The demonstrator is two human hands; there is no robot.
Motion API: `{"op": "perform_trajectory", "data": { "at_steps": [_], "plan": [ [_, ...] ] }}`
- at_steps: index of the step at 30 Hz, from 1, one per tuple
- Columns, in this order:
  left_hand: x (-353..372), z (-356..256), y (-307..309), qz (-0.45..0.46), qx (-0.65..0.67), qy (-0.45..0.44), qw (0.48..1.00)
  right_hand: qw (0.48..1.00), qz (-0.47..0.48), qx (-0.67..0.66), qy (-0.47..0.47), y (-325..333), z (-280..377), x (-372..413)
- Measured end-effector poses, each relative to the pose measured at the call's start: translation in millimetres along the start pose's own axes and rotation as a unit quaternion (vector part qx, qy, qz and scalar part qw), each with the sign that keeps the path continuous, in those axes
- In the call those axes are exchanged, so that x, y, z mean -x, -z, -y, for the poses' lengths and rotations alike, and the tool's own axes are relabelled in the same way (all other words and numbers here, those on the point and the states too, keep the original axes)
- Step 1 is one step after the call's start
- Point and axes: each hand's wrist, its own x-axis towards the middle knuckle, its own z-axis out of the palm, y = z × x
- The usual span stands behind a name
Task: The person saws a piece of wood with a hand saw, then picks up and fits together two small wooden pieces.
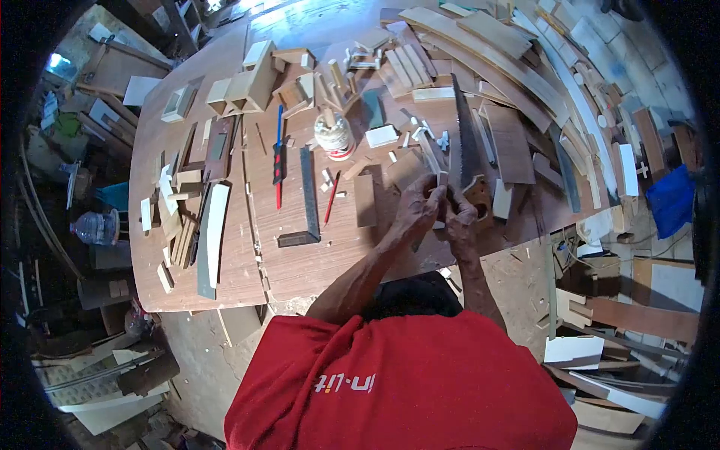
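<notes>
Near the table's front right part, my left hand (421,205) and my right hand (460,219) are close together, fingers closed. A small pale wood piece (442,178) shows at the fingertips of my left hand. What my right hand's fingers hold, if anything, is hidden. The handsaw (462,142) lies just beyond, its wooden handle (478,196) beside my right hand. Left of my hands lies a flat brown block (365,201). Further left are a red pencil (332,196) and a dark try square (309,195).
A white glue jar (334,139) stands mid-table. Wooden boxes (251,86) are at the back left, and long boards (487,64) are stacked at the back right. A red and blue tool (279,161) and curved strips (214,240) lie on the left.
</notes>
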Motion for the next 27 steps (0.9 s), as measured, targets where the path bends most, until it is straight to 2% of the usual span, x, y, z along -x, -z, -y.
{"op": "perform_trajectory", "data": {
  "at_steps": [2,3,4,5,7,8,10,12,13,14,16,18,19,21,23,25,27],
  "plan": [
    [16,-6,25,-0.026,-0.047,0.014,0.998,0.996,0.009,0.085,0.012,-22,3,11],
    [22,-10,35,-0.033,-0.021,0.004,0.999,0.988,0.047,0.136,-0.049,-26,15,18],
    [26,-13,42,-0.037,0.006,-0.005,0.999,0.988,0.047,0.138,-0.048,-35,7,21],
    [20,18,49,-0.094,-0.026,-0.033,0.995,0.994,0.049,0.098,-0.018,-46,-11,23],
    [23,25,65,-0.106,-0.034,-0.026,0.993,0.996,0.077,0.021,0.046,-60,-30,26],
    [28,24,74,-0.119,-0.044,-0.015,0.992,0.996,0.078,0.021,0.048,-66,-29,29],
    [44,-6,86,-0.136,-0.062,-0.020,0.989,0.986,0.134,0.096,-0.025,-79,-24,35],
    [51,-15,98,-0.163,-0.096,0.019,0.982,0.988,0.123,0.090,-0.010,-90,-25,36],
    [49,-5,105,-0.153,-0.090,0.053,0.983,0.989,0.127,0.079,0.006,-93,-40,34],
    [48,8,112,-0.152,-0.090,0.054,0.983,0.989,0.131,0.068,0.022,-96,-50,35],
    [47,26,125,-0.092,-0.048,0.043,0.994,0.990,0.134,0.045,0.005,-101,-54,40],
    [51,21,130,-0.094,-0.086,0.041,0.991,0.990,0.136,0.022,-0.006,-108,-41,42],
    [52,19,132,-0.094,-0.124,0.040,0.987,0.987,0.144,0.070,0.020,-108,-35,44],
    [46,23,135,-0.097,-0.087,0.035,0.991,0.981,0.146,0.119,0.046,-108,-13,46],
    [40,22,138,-0.102,-0.050,0.030,0.993,0.971,0.183,0.145,-0.058,-106,3,44],
    [34,9,140,-0.091,-0.103,0.044,0.989,0.973,0.179,0.146,-0.031,-99,-24,35],
    [24,22,143,-0.086,-0.114,0.031,0.989,0.973,0.176,0.148,-0.006,-90,-28,26]
  ]
}}
